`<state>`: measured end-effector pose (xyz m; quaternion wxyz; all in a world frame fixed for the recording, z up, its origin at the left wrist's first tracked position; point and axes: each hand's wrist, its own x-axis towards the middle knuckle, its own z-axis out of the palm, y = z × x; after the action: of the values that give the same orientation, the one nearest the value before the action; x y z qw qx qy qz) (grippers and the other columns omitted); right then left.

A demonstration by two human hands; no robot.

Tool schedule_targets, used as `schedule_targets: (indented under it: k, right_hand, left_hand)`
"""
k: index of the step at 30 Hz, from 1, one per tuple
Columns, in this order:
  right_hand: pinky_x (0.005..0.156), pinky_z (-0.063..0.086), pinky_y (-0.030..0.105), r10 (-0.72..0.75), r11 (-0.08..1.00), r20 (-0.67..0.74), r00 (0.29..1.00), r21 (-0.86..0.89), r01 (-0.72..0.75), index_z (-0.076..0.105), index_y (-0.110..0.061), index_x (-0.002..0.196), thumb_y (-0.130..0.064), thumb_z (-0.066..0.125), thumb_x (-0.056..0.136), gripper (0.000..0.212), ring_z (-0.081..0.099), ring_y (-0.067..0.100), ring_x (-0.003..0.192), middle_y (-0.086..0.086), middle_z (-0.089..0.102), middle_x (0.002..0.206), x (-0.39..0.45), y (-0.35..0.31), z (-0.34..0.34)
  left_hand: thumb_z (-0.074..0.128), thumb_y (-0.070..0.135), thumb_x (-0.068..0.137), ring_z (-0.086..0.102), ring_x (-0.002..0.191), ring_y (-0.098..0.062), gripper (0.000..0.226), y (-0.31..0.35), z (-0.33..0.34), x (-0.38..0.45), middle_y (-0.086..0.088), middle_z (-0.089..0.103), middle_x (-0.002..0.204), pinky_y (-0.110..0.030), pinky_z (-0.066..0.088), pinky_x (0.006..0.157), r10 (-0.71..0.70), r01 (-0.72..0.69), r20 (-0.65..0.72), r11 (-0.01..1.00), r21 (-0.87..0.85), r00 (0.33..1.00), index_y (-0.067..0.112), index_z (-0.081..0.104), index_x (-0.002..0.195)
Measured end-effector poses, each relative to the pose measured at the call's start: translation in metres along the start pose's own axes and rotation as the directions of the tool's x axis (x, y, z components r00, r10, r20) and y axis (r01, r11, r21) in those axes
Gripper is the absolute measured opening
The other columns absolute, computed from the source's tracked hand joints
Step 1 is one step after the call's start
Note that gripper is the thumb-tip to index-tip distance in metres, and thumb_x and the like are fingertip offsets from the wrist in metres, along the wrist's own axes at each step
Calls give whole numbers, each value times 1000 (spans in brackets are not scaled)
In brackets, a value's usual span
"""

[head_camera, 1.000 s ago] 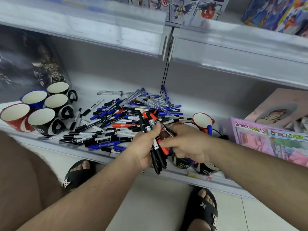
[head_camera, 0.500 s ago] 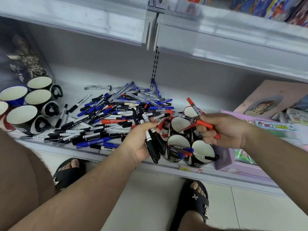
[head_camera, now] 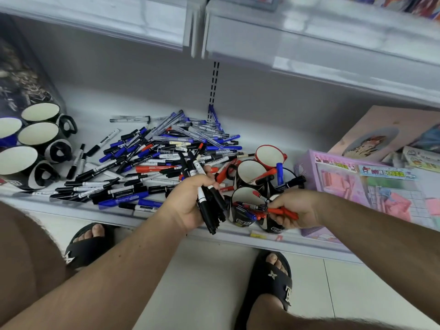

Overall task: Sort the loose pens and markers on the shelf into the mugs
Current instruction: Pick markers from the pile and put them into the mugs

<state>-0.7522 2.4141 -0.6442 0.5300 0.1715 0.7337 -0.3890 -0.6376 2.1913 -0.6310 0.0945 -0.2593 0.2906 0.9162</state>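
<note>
I see my left hand [head_camera: 190,203] gripping a bundle of black markers [head_camera: 210,206]; my right hand [head_camera: 294,209] pinches red markers [head_camera: 283,211] over the mugs [head_camera: 245,172].

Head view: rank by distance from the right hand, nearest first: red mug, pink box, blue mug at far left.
From the right hand, which holds red markers:
1. Pink box, just to its right on the shelf.
2. Red mug, behind it, at the back of the right mug cluster.
3. Blue mug, at the far left edge, beyond the pen pile.
</note>
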Motion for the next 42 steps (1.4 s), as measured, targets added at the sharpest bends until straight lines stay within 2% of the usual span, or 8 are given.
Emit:
schedule_targets:
  k: [7, 11, 14, 18, 25, 31, 36, 42]
  right_hand:
    - [39, 29, 16, -21, 986, 11, 1000, -167, 22, 58, -7, 101, -20, 53, 99, 14, 43, 8, 45, 3, 55, 63, 10, -8, 20]
    - [44, 34, 24, -218, 901, -145, 965, -409, 142, 63, -4, 100, -28, 62, 95, 25, 50, 17, 51, 10, 61, 70, -2, -15, 23]
    - [49, 40, 25, -473, 779, -255, 844, -568, 265, 66, -12, 100, -31, 61, 92, 21, 53, 15, 53, 6, 64, 74, -19, -23, 28]
    - [51, 37, 22, -658, 744, -266, 704, -373, 554, 69, -20, 89, -22, 63, 92, 6, 48, 0, 41, -6, 60, 65, -51, -37, 52]
    - [50, 35, 19, -885, 412, -89, 457, -607, 680, 46, -20, 57, -39, 76, 72, 38, 41, 4, 48, -17, 48, 49, -84, -30, 109]
    - [57, 41, 31, -876, 315, -39, 482, -802, 507, 40, -32, 92, -54, 58, 89, 28, 47, 7, 61, -15, 46, 65, -73, -25, 116]
    - [81, 52, 36, -879, 335, -38, 475, -758, 559, 53, -26, 116, -42, 58, 93, 28, 64, 22, 95, -1, 68, 100, -64, -19, 115]
    - [78, 52, 30, -835, 448, -77, 544, -670, 593, 62, -26, 109, -32, 63, 91, 19, 62, 16, 80, -9, 66, 83, -55, -10, 109]
  left_hand:
    - [52, -10, 62, 58, 61, -13, 45, 4, -5, -2, 2, 58, 72, -31, 51, 68, 26, -18, 150, 998, -59, 988, 16, 62, 97]
    - [48, -6, 63, 61, 62, -14, 43, 5, -9, -3, 1, 59, 72, -31, 56, 66, 18, -5, 218, 998, -62, 976, 15, 65, 96]
    - [47, -7, 63, 61, 62, -14, 44, 6, -9, -5, 1, 59, 74, -31, 58, 66, 43, -19, 249, 995, -100, 968, 14, 66, 97]
    - [47, -7, 63, 62, 63, -14, 46, 8, -8, -5, 2, 58, 75, -32, 58, 69, 84, -56, 271, 993, -107, 959, 15, 63, 100]
    - [47, -7, 61, 63, 68, -16, 49, 8, -4, -4, 3, 61, 73, -37, 52, 76, 105, -84, 216, 991, -106, 971, 17, 62, 101]
    - [49, -10, 61, 61, 77, -17, 46, 4, -2, 0, 3, 60, 76, -34, 54, 76, 161, -117, 162, 960, -253, 974, 18, 60, 96]
    - [40, -9, 72, 64, 77, -14, 41, 1, -1, 2, 6, 63, 74, -34, 51, 77, 158, -128, 113, 963, -237, 981, 19, 59, 94]
    - [38, -11, 77, 68, 73, -14, 38, -6, 1, 4, 3, 64, 77, -36, 55, 76, 111, -98, 76, 981, -167, 991, 18, 60, 86]
